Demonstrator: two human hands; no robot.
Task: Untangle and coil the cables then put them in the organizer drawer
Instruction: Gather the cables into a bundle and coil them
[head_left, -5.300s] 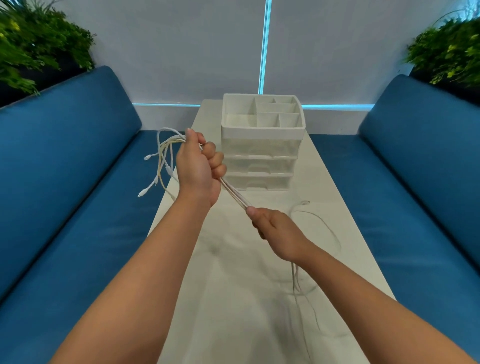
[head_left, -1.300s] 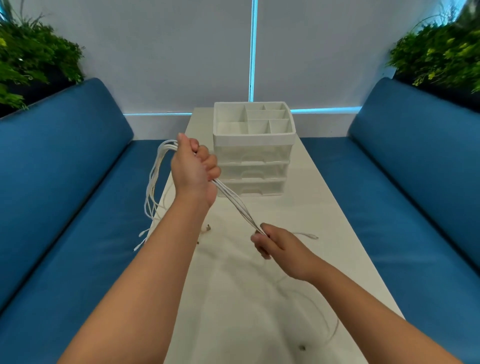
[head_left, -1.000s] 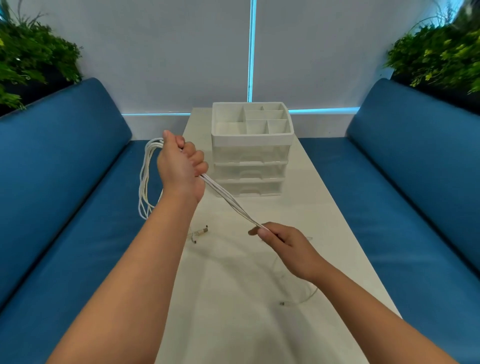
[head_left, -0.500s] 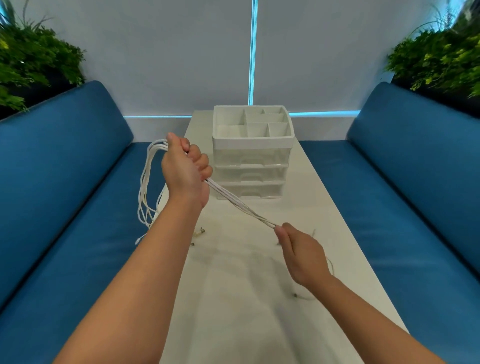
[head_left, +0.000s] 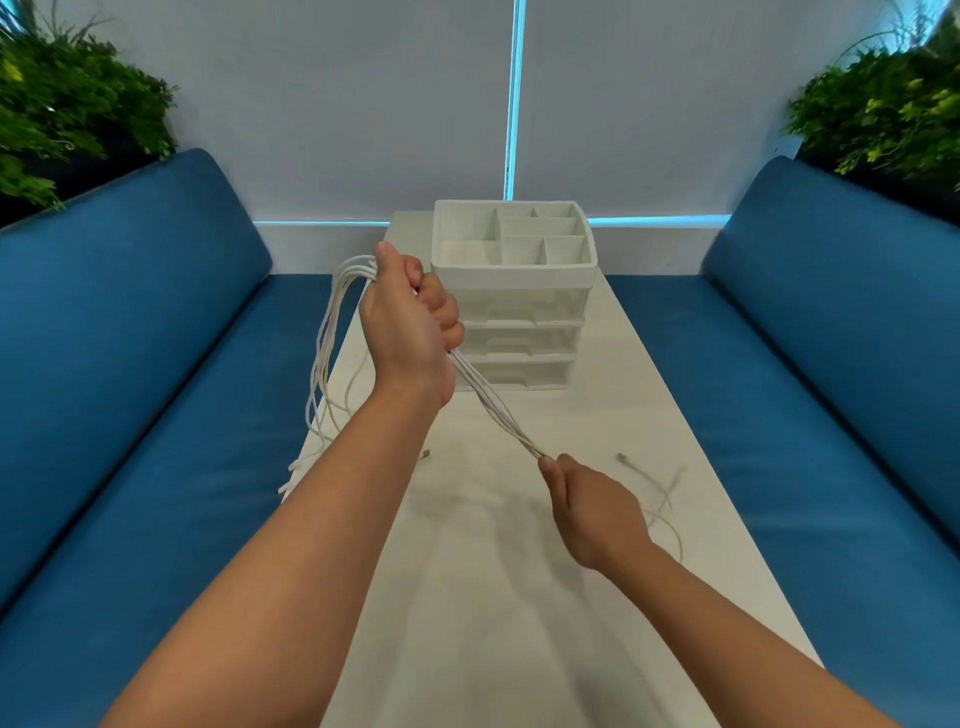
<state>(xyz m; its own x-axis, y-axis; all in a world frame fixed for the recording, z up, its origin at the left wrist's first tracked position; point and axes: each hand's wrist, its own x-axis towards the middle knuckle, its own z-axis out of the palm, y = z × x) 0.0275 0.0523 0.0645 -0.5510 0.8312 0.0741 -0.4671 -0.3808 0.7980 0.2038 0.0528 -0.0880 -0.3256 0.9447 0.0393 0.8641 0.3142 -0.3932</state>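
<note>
1. The left hand is raised above the long white desk, its fingers curled in a fist round a bundle of thin white cables.
2. Above that fist the cables arch over and hang down in loose loops off the desk's left edge, beside the blue bench cushion; their plug ends dangle low.
3. Below the fist the bundle runs taut and slantwise down to the right hand.
4. The right hand sits lower and nearer the person, thumb and fingers closed in a pinch on the strands.
5. Slack cable trails from the right hand onto the desk at its right, with a plug end lying flat.
6. The white plastic organizer with three drawers and an open divided top tray stands further back on the desk, just behind the left hand; its drawers look pushed in.
</note>
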